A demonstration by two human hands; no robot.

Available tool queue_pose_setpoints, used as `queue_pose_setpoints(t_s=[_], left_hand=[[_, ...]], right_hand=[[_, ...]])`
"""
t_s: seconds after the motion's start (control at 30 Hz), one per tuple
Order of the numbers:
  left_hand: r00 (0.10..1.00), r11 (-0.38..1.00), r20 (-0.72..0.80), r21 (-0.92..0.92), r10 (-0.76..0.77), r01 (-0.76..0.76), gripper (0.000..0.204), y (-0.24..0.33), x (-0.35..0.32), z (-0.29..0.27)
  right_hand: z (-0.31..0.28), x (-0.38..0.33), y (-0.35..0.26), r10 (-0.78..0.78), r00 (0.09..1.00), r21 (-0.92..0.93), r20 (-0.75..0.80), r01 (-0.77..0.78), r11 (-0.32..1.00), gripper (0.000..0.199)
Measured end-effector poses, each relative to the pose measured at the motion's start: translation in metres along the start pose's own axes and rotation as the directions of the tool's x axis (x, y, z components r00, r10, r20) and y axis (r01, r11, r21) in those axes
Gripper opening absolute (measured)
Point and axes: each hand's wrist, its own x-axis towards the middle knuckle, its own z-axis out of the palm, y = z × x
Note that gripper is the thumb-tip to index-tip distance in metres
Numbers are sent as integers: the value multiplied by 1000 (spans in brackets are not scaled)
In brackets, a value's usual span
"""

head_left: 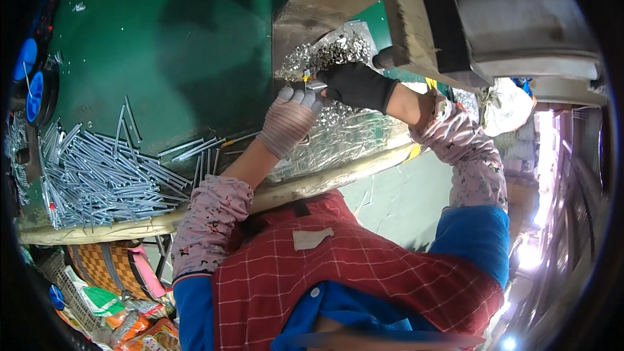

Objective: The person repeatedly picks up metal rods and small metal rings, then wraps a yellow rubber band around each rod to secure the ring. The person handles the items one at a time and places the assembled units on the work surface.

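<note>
My left hand [290,121], in a pale striped glove with grey fingertips, is closed at the middle of the bench with its fingers curled. Beside it my right hand [359,86], in a black glove, grips a small silvery metal piece [316,86] between thumb and fingers. A little yellow part [306,77] shows right above the left fingertips; whether it belongs to the metal piece I cannot tell. What the left fingers pinch is hidden. Just beyond both hands lies a heap of small shiny metal parts [338,52] on a clear plastic sheet.
Long metal rods or bolts [107,179] are piled at the left of the green bench top [123,58], a few loose towards my left forearm. Blue spools [35,94] stand at the far left edge. A thick wooden beam [406,19] and grey machine [520,26] stand close on the right.
</note>
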Motion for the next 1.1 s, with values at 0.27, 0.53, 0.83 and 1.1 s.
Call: queue_pose_setpoints(t_s=[0.27,0.53,0.83,1.1], left_hand=[[999,1000,44,11,-14,13,21,2,-3,4],[997,997,72,-60,-35,40,22,3,-1,5],[997,1000,-75,-4,-13,13,22,3,0,4],[999,997,-43,79,-18,21,17,3,-2,5]], right_hand=[[-19,13,-26,-38,999,-348,24,44,937,30],[-6,1,-3,8,999,-131,49,-1,991,29],[3,-6,5,32,983,253,-182,15,967,36],[-7,9,-14,38,999,-95,-20,-39,995,38]])
